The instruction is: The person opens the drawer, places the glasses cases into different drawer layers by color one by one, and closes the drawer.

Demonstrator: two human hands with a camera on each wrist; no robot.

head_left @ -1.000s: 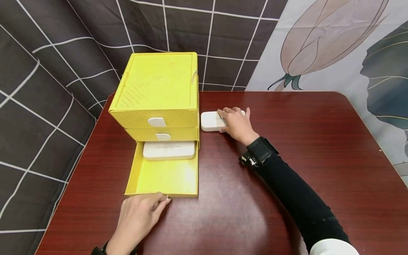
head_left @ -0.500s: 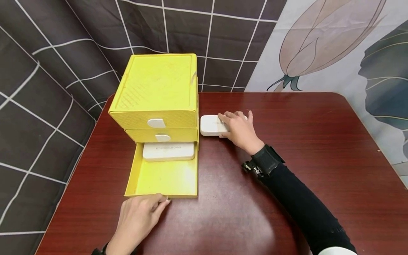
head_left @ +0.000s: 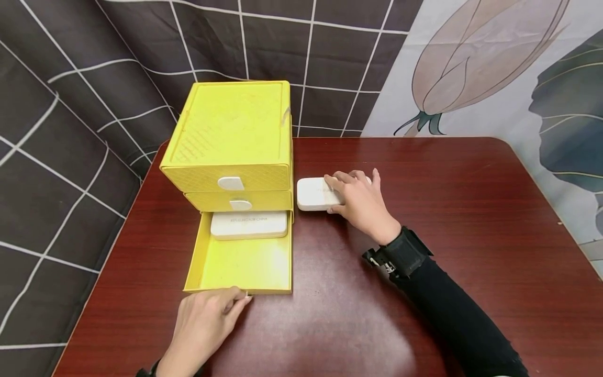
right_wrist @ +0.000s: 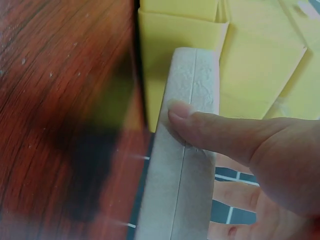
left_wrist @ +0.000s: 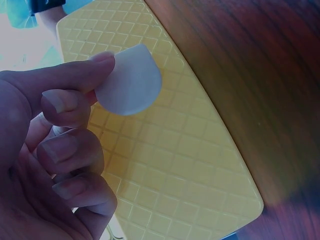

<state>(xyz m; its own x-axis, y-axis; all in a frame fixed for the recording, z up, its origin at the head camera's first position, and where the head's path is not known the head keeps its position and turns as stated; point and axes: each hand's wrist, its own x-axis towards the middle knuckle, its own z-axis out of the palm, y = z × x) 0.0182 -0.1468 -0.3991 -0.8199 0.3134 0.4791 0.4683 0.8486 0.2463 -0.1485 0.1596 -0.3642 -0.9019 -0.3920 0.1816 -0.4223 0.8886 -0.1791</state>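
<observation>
My left hand (head_left: 203,324) pinches the white tab handle (left_wrist: 131,82) on the front of the pulled-out bottom drawer (head_left: 245,267). Its thumb and index finger meet on the tab, with the other fingers curled below. A white oblong case (head_left: 249,224) with printed lettering lies at the back of that drawer. Just right of the yellow drawer cabinet (head_left: 231,125), my right hand (head_left: 360,201) grips a second white case (head_left: 313,195) from above. The right wrist view shows the thumb pressed on the case's side (right_wrist: 175,190), across its seam; the fingers are on the far side.
Two upper drawers with white tabs (head_left: 231,183) are closed. The cabinet stands on a dark red wooden table (head_left: 471,209). Behind and left hangs a dark cloth with white grid lines (head_left: 56,157); a flower-printed cloth (head_left: 480,68) hangs at the back right.
My right hand has drawn the second white case a little toward the front of the table and slightly right. My left hand and the open drawer have stayed in place.
</observation>
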